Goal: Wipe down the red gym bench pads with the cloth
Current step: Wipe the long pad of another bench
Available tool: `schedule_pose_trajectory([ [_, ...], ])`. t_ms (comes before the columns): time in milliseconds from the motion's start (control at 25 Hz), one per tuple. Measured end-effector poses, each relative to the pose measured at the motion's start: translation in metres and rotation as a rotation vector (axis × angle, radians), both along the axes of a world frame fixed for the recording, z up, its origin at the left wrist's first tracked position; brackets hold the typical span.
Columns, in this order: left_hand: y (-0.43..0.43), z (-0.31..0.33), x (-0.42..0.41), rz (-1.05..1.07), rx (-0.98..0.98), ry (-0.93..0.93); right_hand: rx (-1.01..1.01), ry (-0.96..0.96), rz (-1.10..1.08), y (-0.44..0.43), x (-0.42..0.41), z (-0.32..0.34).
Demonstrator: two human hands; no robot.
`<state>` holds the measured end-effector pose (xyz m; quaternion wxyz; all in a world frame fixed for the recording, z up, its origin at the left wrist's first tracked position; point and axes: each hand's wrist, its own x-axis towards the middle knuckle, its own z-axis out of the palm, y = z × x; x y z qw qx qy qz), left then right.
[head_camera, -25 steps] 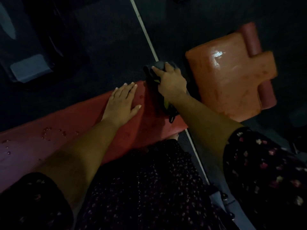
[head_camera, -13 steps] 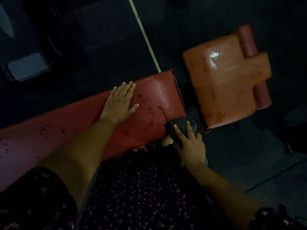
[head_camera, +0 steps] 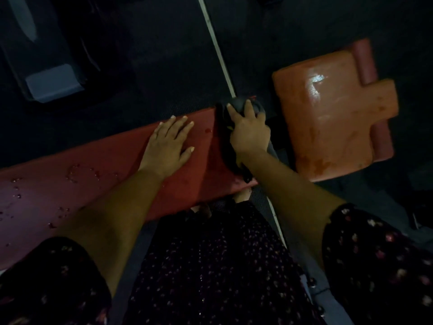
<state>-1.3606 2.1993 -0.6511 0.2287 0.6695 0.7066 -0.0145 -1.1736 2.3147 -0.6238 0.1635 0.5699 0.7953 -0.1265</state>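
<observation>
A long red bench pad [head_camera: 112,170] runs from the left edge to the middle of the view, with water drops on its left part. My left hand [head_camera: 169,145] rests flat on it, fingers straight. At the pad's right end my right hand [head_camera: 249,133] presses a dark cloth [head_camera: 225,137] against the far corner, fingers spread over it. The cloth drapes along the end edge towards me. A separate orange-red seat pad [head_camera: 328,118] lies to the right, shiny and wet, with a red roller [head_camera: 365,62] behind it.
The floor is dark rubber matting with a white line [head_camera: 218,48] running away from me. A dark machine base with a grey plate [head_camera: 54,83] stands at the upper left. My patterned dark clothing fills the bottom of the view.
My right hand has carried the cloth from the pad's near right corner back up to its far right corner. My left hand has stayed flat on the pad.
</observation>
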Motion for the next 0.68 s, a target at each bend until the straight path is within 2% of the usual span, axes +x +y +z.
schedule_pose_trajectory([
  [120,-0.001,-0.001,0.001,0.026,0.006,0.001,0.010,-0.040,0.162,0.026,-0.032,0.002],
  [200,-0.002,-0.002,0.001,0.033,0.004,0.000,0.049,-0.028,0.235,0.014,-0.029,-0.001],
  [400,-0.002,-0.006,0.001,0.039,0.011,-0.010,0.123,0.112,0.373,-0.073,0.058,-0.002],
  [560,-0.004,-0.010,0.003,0.057,0.023,-0.026,0.088,0.041,0.481,-0.137,0.130,-0.005],
  [680,-0.004,-0.008,0.005,0.070,0.028,-0.030,0.117,0.049,0.507,-0.145,0.134,-0.010],
])
